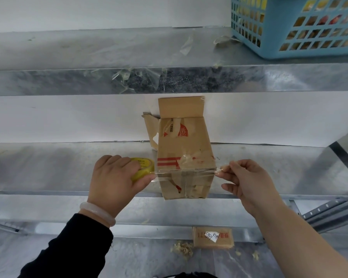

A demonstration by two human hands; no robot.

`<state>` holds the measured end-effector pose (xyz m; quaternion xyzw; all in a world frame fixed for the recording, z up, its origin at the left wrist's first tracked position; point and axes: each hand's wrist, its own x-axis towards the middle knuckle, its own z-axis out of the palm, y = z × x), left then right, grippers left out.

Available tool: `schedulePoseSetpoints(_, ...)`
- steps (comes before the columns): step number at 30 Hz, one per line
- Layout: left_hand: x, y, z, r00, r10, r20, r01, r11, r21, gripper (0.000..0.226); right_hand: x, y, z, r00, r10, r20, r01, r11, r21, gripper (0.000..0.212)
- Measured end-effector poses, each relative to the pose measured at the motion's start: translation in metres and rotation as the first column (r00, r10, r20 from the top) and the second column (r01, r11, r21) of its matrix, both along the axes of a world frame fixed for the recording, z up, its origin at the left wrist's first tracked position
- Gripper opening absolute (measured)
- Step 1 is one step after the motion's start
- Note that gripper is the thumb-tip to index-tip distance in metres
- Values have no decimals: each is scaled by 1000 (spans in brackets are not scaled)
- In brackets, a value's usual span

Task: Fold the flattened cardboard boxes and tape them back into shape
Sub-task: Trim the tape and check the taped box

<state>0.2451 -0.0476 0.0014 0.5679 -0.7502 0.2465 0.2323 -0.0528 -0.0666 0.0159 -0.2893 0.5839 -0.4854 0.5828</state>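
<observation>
Clear tape (189, 173) spans the cardboard box (185, 145) at the shelf (48, 167) edge. Left hand (113, 177) grips the roll (144, 163), and right hand (247, 181) pinches the free end. Best pulled taut, then pressed from the middle outward.

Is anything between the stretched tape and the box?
Nothing visible. The tape strip, stretched from the tape roll in the left hand to the pinching right hand, runs straight across the cardboard box.

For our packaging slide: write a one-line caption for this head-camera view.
Taping up: left hand holds a yellow tape roll while right hand stretches clear tape across a cardboard box.
</observation>
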Motion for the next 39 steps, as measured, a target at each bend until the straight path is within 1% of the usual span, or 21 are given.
schedulePoseSetpoints(6,-1,1,0,1000,-11,-20,11,1000,2,51,0,0,-7,997,-28,-66,22,996,-89,15)
schedulePoseSetpoints(9,0,0,0,1000,-4,-30,4,1000,10,52,1,1,-10,996,-39,-78,27,988,-151,12)
schedulePoseSetpoints(11,-1,-3,-1,999,-1,-32,1,1000,19,53,2,0,-12,996,-44,-82,31,987,-161,11)
schedulePoseSetpoints(14,-2,-6,-3,999,7,-40,-5,999,43,53,1,-1,-15,998,-45,-33,42,995,-92,15)
schedulePoseSetpoints(19,-5,-10,-8,998,6,-61,0,996,88,53,0,-8,-16,984,-13,175,-2,997,83,18)
schedulePoseSetpoints(21,-5,-12,-8,997,-2,-71,9,995,97,53,0,-11,-17,973,10,229,-38,992,119,17)
schedulePoseSetpoints(23,-5,-12,-9,997,-5,-73,12,994,107,53,1,-14,-18,966,41,255,-80,986,144,11)
schedulePoseSetpoints(25,-5,-12,-11,998,-3,-69,11,993,113,54,2,-16,-18,962,70,263,-116,980,161,7)
schedulePoseSetpoints(27,-5,-11,-11,998,-3,-65,11,993,117,54,1,-17,-19,964,88,251,-131,978,162,9)
schedulePoseSetpoints(30,-6,-12,-11,999,-5,-53,12,992,126,54,3,-16,-20,984,69,166,-93,985,143,4)
schedulePoseSetpoints(33,-8,-11,-9,999,2,-48,5,989,145,54,10,-15,-25,997,12,71,-21,991,130,12)
schedulePoseSetpoints(35,-8,-10,-8,999,9,-45,-2,988,157,54,11,-15,-31,1000,-3,27,-1,988,151,15)
schedulePoseSetpoints(37,-8,-9,-7,999,9,-47,-1,986,170,53,9,-11,-46,999,-22,48,12,978,210,21)
schedulePoseSetpoints(39,-9,-8,-6,999,10,-50,-1,984,180,53,9,-1,-64,992,-30,126,-9,954,301,19)
